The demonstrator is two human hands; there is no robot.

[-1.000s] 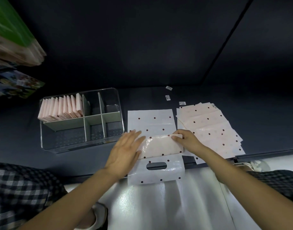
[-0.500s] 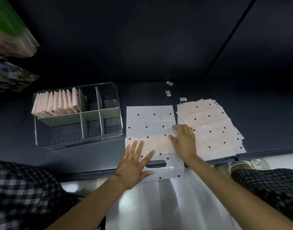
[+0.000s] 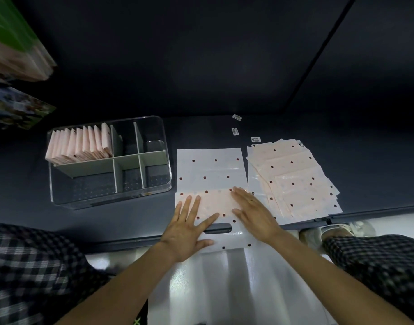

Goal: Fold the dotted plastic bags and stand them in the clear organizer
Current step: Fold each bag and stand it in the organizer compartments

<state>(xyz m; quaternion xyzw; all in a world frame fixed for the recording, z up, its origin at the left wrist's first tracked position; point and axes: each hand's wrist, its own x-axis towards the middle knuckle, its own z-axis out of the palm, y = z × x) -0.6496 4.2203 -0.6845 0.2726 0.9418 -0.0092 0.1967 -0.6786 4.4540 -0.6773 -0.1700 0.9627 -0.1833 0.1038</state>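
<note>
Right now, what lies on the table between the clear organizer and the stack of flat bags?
In the head view, the dotted bag being folded lies between the organizer and the stack, with both hands pressing on it.

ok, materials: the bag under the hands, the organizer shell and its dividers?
Dotted bag: thin plastic film, semi-glossy; it shows glare and crease lines. Clear organizer: looks like rigid transparent plastic, possibly acrylic; the table shows through its walls. Dividers: opaque, matte, pale grey-green, probably plastic, hard to tell.
</note>
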